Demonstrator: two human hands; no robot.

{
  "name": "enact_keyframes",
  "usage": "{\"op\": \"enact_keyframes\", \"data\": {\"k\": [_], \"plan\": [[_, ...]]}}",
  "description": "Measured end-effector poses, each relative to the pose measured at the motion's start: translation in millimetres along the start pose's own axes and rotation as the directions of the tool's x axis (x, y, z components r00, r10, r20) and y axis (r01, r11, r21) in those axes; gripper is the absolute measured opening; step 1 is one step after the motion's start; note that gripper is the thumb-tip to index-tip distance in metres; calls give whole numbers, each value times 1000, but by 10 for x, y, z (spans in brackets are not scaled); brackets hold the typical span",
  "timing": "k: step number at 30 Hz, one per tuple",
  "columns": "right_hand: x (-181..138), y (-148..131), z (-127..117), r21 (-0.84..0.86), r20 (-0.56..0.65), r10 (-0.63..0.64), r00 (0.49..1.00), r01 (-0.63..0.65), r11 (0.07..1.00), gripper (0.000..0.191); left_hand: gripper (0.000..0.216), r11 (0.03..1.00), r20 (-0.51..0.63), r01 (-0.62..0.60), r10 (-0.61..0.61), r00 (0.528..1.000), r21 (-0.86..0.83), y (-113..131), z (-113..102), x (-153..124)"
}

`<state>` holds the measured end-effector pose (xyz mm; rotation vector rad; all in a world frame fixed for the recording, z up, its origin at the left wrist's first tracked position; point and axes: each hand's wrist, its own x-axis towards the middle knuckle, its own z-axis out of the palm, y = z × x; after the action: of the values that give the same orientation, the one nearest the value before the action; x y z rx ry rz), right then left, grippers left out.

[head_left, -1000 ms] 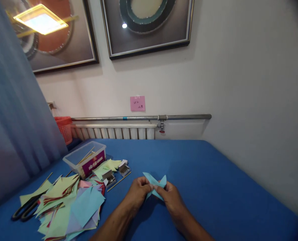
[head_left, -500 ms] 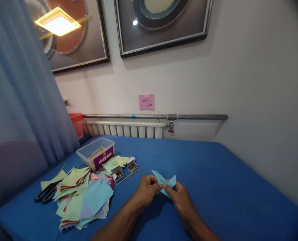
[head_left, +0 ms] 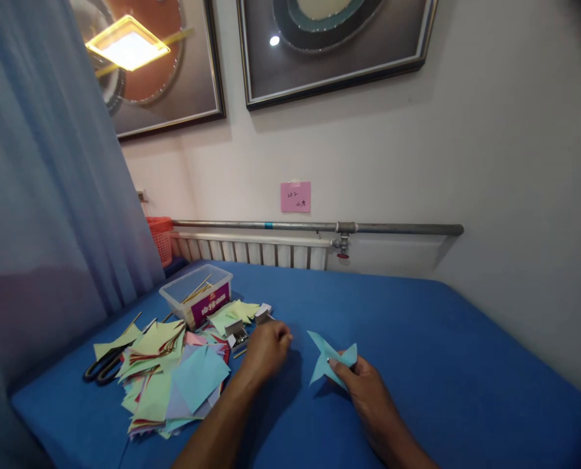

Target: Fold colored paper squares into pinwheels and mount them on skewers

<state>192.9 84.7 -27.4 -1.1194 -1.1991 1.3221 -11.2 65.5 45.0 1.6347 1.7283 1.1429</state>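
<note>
My right hand (head_left: 356, 384) pinches a folded light-blue paper shape (head_left: 327, 359) with pointed tips, held just above the blue table (head_left: 441, 352). My left hand (head_left: 266, 348) has its fingers curled and hovers near two small open boxes (head_left: 244, 329) and a thin wooden stick lying by them. Whether the left fingers hold anything is not visible. A heap of coloured paper squares (head_left: 173, 378) lies to the left of that hand.
Black scissors (head_left: 103, 366) lie at the heap's left edge. A clear plastic tub (head_left: 197, 296) with sticks stands behind the heap. A blue curtain (head_left: 41, 195) hangs on the left; a radiator and pipe (head_left: 320, 228) run along the wall.
My left hand has let go of the blue paper shape and moved left toward the small boxes. The right hand keeps the shape. The camera has shifted left.
</note>
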Motion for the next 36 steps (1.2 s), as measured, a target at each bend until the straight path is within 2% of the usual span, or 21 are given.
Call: {"op": "enact_keyframes", "data": {"k": [2,4,7,11,17,23,28,30,32,34,36], "plan": [[7,28,-1,-3,-6,-11,1000,11,1000,40,11,966,-187,39,10,982,256,-69,-255,63],[4,41,4,8,-16,-24,1000,25,1000,39,15,905,-267,123,-11,964,408,-148,-421,100],[-3,51,12,19,-28,-33,999,34,999,38,20,824,-233,176,-54,971,539,-245,-438,107],[7,64,19,41,-44,-14,999,16,999,38,31,717,-134,165,-100,986,678,-270,-245,90],[18,60,31,98,-40,-37,999,41,994,36,37,699,-117,157,-106,987,697,-210,-172,104],[25,56,31,111,-34,-20,999,24,994,33,26,747,-123,123,-56,991,653,-205,-173,87],[-16,-30,33,158,-37,13,999,-7,987,32,14,822,-64,-17,64,996,570,-146,-23,2],[-43,-76,22,193,-19,15,1000,-11,981,30,12,909,15,-91,93,996,407,-104,93,-49],[-59,-106,12,209,1,2,1000,-2,978,29,13,980,105,-100,83,991,171,-58,221,-95],[-57,-119,7,197,4,7,1000,-8,980,30,11,998,149,-54,52,988,12,-15,334,-127],[-48,-125,7,193,-19,35,999,-30,981,33,10,998,155,-25,33,987,-56,16,407,-143]]}}
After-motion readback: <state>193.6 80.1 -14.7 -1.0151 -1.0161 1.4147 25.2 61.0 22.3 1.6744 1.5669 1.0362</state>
